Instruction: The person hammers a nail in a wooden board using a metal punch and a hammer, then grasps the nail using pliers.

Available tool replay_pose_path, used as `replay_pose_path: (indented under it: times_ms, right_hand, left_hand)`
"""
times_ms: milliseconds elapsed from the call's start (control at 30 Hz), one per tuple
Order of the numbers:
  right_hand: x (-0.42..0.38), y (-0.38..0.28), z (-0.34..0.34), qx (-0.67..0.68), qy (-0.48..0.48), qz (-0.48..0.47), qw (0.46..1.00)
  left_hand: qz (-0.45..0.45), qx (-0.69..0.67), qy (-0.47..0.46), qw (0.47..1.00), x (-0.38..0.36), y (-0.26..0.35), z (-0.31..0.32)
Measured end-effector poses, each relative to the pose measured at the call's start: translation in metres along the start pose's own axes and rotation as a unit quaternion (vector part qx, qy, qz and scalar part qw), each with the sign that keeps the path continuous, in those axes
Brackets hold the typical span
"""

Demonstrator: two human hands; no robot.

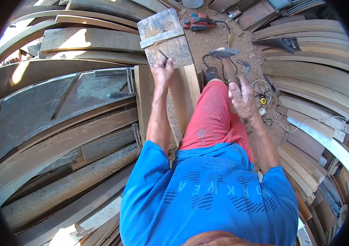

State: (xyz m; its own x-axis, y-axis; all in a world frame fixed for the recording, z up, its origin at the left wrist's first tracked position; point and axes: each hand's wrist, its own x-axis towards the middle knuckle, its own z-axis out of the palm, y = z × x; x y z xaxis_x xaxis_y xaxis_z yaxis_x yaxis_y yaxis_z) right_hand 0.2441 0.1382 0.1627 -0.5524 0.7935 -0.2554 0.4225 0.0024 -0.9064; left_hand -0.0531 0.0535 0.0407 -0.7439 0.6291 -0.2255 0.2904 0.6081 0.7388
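Left hand is raised over the upper end of a weathered board and pinches a thin dark nail between the fingertips; the nail tip points toward the board face, though actual contact cannot be confirmed. A pale cross strip runs across the board above the hand. The board lies on lighter planks stacked lengthwise in front of the person.

Right hand is clenched around the handle of a hammer. The hammer head is raised, held off to the right of the board and well apart from the nail. The handle runs from the head down into the fist.

The person's leg, in red shorts, extends forward beside the planks, with a dark shoe planted on the dirt floor. A blue shirt fills the lower part of the view.

Surrounding items:
- A red power tool rests on the ground beyond the board, its cord trailing to the right.
- Curved timber pieces are piled on the left.
- Further curved planks are stacked on the right.
- A white cable crosses the ground near the right-hand stack.
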Motion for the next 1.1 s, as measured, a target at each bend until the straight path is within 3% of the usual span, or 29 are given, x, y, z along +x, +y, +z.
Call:
replay_pose_path:
  times_ms: [33,100,167,267,367,500,667,1100]
  right_hand:
    - [0.0,0.0,-0.004,0.021,-0.007,0.011,1.0]
    - [0.003,0.0,-0.01,0.061,-0.018,0.031,0.997]
    - [0.011,-0.001,-0.01,0.026,-0.007,-0.036,0.999]
    - [0.038,-0.017,-0.013,-0.004,-0.024,-0.059,0.998]
    - [0.07,-0.023,-0.012,-0.045,-0.045,-0.044,0.997]
    - [0.108,-0.027,-0.013,-0.073,-0.092,0.009,0.993]
    - [0.159,-0.037,-0.009,-0.124,-0.139,-0.005,0.982]
    - [0.254,-0.011,0.043,-0.249,-0.265,-0.143,0.92]
  left_hand:
    - [-0.073,-0.036,-0.014,0.997,0.008,0.0,-0.007]
    - [-0.067,-0.053,-0.066,0.994,0.034,-0.028,-0.011]
    - [-0.049,-0.262,-0.149,0.952,0.041,-0.033,-0.014]
    - [-0.087,-0.255,-0.26,0.927,0.051,-0.029,-0.013]
    - [-0.108,-0.232,-0.315,0.914,0.051,-0.011,-0.012]
    - [-0.115,-0.22,-0.31,0.918,0.05,-0.02,0.0]
    - [-0.114,-0.231,-0.308,0.916,0.049,-0.024,0.002]
    - [-0.115,-0.181,-0.351,0.911,0.053,-0.014,-0.007]
